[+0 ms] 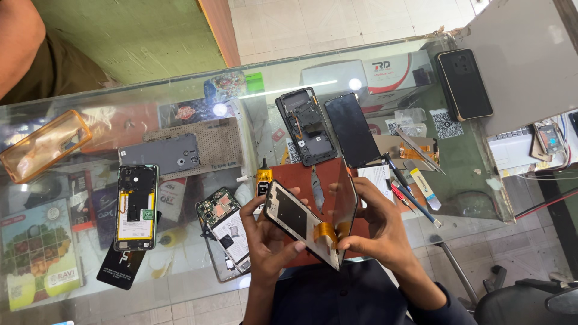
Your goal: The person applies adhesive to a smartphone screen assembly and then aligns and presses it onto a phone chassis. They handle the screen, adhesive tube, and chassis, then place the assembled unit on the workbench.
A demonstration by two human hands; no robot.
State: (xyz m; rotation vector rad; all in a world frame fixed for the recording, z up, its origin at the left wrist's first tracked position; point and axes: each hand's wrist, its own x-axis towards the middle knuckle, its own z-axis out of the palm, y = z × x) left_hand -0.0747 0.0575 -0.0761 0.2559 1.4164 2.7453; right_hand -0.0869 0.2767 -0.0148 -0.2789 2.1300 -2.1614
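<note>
My left hand grips a white phone frame tilted above the counter's near edge. My right hand holds a thin dark display panel standing on edge beside the frame. An orange flex ribbon joins the panel to the frame near my fingertips. Both hands hover over a reddish-brown work mat.
On the glass counter lie several opened phones, a grey back cover, an orange case, a loose black screen, tweezers, and screwdrivers. Another person's arm rests at the far left.
</note>
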